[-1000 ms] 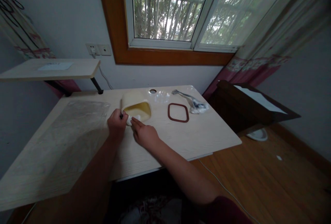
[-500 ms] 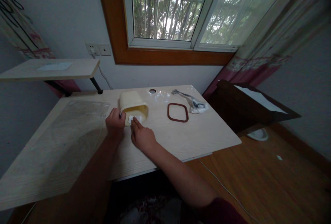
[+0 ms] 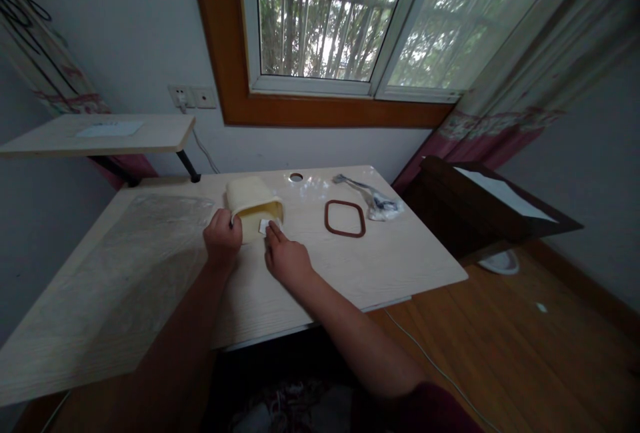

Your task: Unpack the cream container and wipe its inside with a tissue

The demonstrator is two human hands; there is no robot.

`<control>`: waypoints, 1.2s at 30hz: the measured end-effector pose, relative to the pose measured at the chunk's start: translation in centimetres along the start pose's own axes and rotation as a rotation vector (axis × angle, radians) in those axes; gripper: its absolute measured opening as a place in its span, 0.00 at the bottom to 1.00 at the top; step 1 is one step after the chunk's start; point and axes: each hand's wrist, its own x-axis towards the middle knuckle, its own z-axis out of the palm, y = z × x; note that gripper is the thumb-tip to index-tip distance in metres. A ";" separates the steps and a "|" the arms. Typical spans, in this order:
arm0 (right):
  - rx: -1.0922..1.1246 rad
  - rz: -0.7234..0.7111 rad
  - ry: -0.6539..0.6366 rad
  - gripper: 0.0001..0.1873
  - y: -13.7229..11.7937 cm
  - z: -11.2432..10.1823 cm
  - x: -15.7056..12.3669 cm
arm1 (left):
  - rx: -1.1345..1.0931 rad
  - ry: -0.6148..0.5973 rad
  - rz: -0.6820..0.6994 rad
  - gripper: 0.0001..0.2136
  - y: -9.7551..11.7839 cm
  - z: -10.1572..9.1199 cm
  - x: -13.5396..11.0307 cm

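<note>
A pale yellow plastic bin (image 3: 250, 201) lies on its side on the light wooden desk (image 3: 350, 266), its mouth turned toward me. My left hand (image 3: 222, 238) is closed on the near left edge of the bin's rim. My right hand (image 3: 286, 257) rests on the desk just right of the mouth, fingers together, pinching a small white slip (image 3: 265, 226) at the rim. A dark red rounded ring (image 3: 345, 218) lies flat to the right of the bin.
A crumpled clear bag with grey parts (image 3: 373, 200) lies past the ring, beside a cable hole (image 3: 295, 177). A clear plastic sheet (image 3: 145, 246) covers the desk's left. A raised shelf (image 3: 95, 133) stands at the back left, a dark wooden cabinet (image 3: 480, 206) at right.
The bin has tipped further over, so less of its inside shows. My right hand has shifted right with the white slip, from the mouth's left to its right.
</note>
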 end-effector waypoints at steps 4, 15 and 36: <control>0.035 -0.078 -0.008 0.36 -1.4 0.4 -0.4 | 0.029 -0.001 -0.006 0.13 0.0 0.0 0.0; 0.011 -0.071 -0.014 0.33 0.0 -0.4 -0.1 | 0.044 -0.006 -0.033 0.14 -0.2 0.1 0.4; 0.022 -0.157 0.191 0.25 4.1 -0.6 2.6 | -0.174 -0.120 0.051 0.14 -0.5 -0.3 0.6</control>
